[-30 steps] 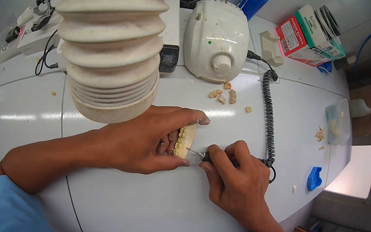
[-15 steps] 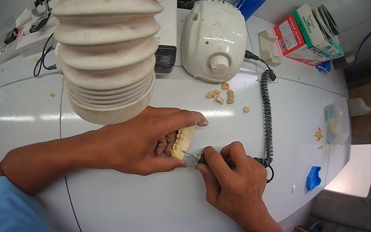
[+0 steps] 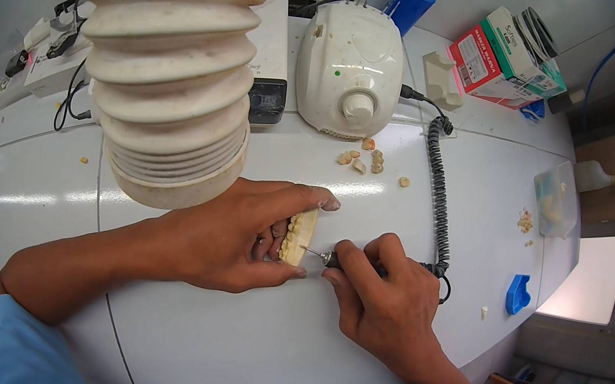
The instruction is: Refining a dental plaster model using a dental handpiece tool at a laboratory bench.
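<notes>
The left hand (image 3: pixel 234 235) grips a cream dental cast (image 3: pixel 300 236) by its ends over the white worktop (image 3: pixel 230 351). Just beside it, the right hand (image 3: pixel 388 293) is wrapped around a dark handpiece (image 3: pixel 332 260) whose thin metal bit (image 3: pixel 314 252) points at the cast; contact cannot be told.

We see a ribbed cream hose (image 3: pixel 173 45) above the bench (image 3: pixel 230 351), a blue cylinder (image 3: pixel 409 6) and stacked boxes (image 3: pixel 482 62) toward the back, a clear container (image 3: pixel 555 201) beside a whitish bottle (image 3: pixel 595 178), and a blue angular piece (image 3: pixel 518 295) nearer us.
</notes>
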